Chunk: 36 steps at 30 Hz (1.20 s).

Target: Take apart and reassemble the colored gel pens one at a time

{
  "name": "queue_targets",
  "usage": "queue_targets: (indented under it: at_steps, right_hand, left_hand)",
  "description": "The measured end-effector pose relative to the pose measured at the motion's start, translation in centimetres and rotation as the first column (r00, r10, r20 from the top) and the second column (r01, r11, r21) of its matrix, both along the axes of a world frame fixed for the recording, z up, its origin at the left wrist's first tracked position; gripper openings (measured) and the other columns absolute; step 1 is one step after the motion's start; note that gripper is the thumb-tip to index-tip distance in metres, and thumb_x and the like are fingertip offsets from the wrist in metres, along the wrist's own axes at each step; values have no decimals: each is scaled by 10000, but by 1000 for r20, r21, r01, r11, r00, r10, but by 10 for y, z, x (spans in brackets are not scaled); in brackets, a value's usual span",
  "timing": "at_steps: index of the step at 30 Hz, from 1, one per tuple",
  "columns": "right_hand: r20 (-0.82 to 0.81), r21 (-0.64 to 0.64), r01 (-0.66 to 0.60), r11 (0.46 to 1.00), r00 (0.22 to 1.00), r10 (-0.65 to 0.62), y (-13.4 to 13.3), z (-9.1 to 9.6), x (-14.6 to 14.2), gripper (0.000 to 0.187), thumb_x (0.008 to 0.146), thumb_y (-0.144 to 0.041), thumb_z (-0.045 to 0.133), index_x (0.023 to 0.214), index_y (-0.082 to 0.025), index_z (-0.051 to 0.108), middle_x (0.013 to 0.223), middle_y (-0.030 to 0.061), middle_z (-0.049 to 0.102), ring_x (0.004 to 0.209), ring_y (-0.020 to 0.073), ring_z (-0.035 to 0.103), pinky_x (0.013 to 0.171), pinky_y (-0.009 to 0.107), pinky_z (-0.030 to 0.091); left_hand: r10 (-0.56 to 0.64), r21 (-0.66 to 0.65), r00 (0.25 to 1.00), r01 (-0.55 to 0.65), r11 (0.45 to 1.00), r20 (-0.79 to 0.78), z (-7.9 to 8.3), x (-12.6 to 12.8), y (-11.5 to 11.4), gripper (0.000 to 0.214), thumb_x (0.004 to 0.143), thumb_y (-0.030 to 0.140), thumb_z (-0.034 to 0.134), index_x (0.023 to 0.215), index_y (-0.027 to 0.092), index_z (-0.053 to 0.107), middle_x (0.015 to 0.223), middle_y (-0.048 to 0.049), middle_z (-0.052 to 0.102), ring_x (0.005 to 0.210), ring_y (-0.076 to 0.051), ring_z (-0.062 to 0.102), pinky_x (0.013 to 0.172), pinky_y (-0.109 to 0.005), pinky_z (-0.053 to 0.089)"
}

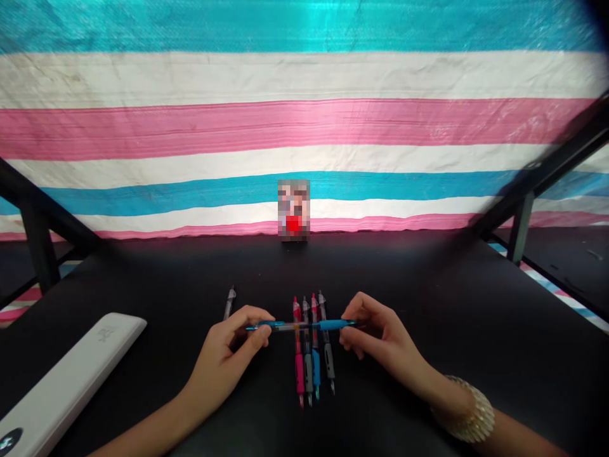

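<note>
A pen with a blue grip (329,325) is held level across the middle, above a row of other pens. My left hand (240,339) pinches its blue clip end between thumb and fingers. At the other end, my right hand (375,327) has its fingertips closed on the tip by the blue grip. Beneath lie a pink pen (299,368), a grey-grip pen (308,374), a pen with a red top and blue grip (316,368) and a second grey-grip pen (329,362), side by side. Another pen (229,303) lies partly hidden behind my left hand.
A long white case-like object (80,374) lies at the left on the black table (214,266). At the table's back edge stands a small blurred-out item (294,209). Black metal bars (547,165) rise at both sides, before a striped sheet (190,133).
</note>
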State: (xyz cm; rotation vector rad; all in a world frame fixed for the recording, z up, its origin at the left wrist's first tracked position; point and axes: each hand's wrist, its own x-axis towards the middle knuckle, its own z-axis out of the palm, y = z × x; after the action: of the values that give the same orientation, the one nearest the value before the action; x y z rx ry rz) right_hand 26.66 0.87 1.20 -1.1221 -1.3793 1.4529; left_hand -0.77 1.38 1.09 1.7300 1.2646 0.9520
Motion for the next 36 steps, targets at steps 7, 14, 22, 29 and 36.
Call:
queue_targets:
  at_steps: [7, 14, 22, 29, 36]
  right_hand:
    - [-118, 44, 171, 984, 979, -165, -1, -10, 10, 150, 765, -181, 709, 768, -200, 560, 622, -44, 574, 535, 109, 499, 492, 218, 362]
    - [-213, 102, 289, 952, 941, -262, 0, -20, 17, 137, 723, -156, 650, 759, -213, 531, 667, -41, 527, 518, 112, 432, 484, 250, 308]
    - [-276, 138, 282, 949, 932, -236, -1, -20, 16, 129, 739, -138, 646, 778, -222, 555, 627, -64, 475, 529, 115, 409, 504, 256, 304]
    - [-228, 157, 292, 943, 940, -253, -1, -23, 18, 125, 731, -170, 645, 776, -224, 541, 638, -51, 480, 532, 127, 409, 504, 268, 323]
    - [-209, 167, 261, 951, 952, -225, -2, -22, 18, 131, 748, -178, 646, 789, -229, 533, 650, -46, 505, 547, 135, 437, 520, 268, 346]
  left_hand:
    - [74, 16, 994, -75, 997, 84, -2, -3, 0, 158, 916, 334, 629, 913, 202, 717, 638, 24, 601, 482, -98, 465, 458, -211, 375]
    - [143, -124, 968, -119, 985, 207, -3, -6, 1, 192, 915, 370, 637, 920, 188, 701, 617, 38, 551, 489, -90, 444, 464, -203, 353]
    - [127, -131, 970, -101, 986, 207, -8, -10, 1, 197, 914, 389, 652, 925, 199, 703, 636, 37, 545, 514, -91, 428, 473, -203, 324]
    - [131, -122, 972, -109, 987, 196, -4, -9, 1, 203, 906, 388, 652, 906, 191, 704, 624, 31, 541, 512, -105, 434, 473, -219, 328]
    - [123, -139, 970, -95, 986, 210, -7, -10, 2, 204, 911, 388, 649, 913, 191, 702, 626, 29, 550, 511, -99, 430, 465, -205, 325]
